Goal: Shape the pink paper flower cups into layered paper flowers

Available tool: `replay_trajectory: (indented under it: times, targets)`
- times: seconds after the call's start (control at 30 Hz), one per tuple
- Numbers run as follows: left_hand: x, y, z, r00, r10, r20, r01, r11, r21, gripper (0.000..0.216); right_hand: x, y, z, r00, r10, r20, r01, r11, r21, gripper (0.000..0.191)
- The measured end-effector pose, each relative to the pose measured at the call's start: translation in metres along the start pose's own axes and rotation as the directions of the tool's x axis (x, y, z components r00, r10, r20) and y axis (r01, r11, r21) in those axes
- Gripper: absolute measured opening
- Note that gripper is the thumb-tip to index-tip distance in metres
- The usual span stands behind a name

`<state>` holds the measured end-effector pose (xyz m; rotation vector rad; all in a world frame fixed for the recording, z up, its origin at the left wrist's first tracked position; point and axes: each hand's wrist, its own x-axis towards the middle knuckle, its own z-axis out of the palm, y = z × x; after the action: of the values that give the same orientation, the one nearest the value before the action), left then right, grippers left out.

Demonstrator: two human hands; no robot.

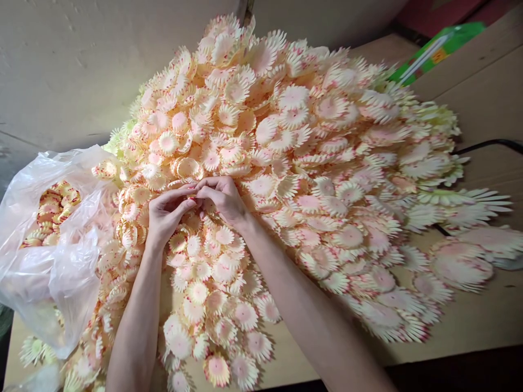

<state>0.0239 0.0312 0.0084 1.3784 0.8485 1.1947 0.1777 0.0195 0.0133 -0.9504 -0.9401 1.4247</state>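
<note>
My left hand (166, 213) and my right hand (224, 200) meet at the fingertips over a big heap of artificial flower petal discs (294, 98). Both are closed in a pinch. Small reddish spots show at the fingertips, but what lies between them is too small and hidden to name. The discs are pale cream and pink, round, with fringed rims tinged red. Below the hands, between my forearms, a smaller spread of the same discs (198, 292) reaches toward the table's front edge.
At the left, a translucent plastic bag (75, 267) holds more discs (57, 204). The table (294, 356) shows along the front. A green packet (443, 51) sits at the back right near brown cardboard (482, 65). A black cable (492, 144) runs in from the right. A pale wall (81, 71) stands behind.
</note>
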Motion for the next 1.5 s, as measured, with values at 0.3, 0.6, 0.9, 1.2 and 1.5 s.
replay_trajectory:
  times: [0.3,0.6,0.9,1.2,1.5]
  targets:
    - [0.001,-0.004,-0.003,0.998,0.045,0.036,-0.045,0.999,-0.002,0.020,0.001,0.003,-0.004,0.992,-0.046,0.121,0.047,0.999,0.001,0.014]
    - [0.005,-0.015,-0.003,0.990,0.029,-0.140,-0.038,0.997,-0.065,0.018,0.001,0.003,-0.007,0.964,-0.027,0.263,0.054,0.994,-0.099,0.022]
    - [0.008,-0.009,-0.004,0.977,-0.016,-0.210,-0.025,0.981,-0.191,0.019,0.001,0.001,-0.009,0.904,-0.018,0.427,0.041,0.998,-0.046,0.021]
    - [0.009,-0.005,-0.002,0.973,-0.047,-0.226,-0.013,0.966,-0.257,0.023,-0.003,0.000,-0.012,0.905,0.036,0.424,-0.016,0.999,-0.052,0.024]
    - [0.004,-0.003,-0.004,0.996,-0.058,-0.070,0.041,0.974,-0.224,0.018,0.000,-0.003,-0.008,0.952,0.024,0.306,-0.022,1.000,-0.010,0.028]
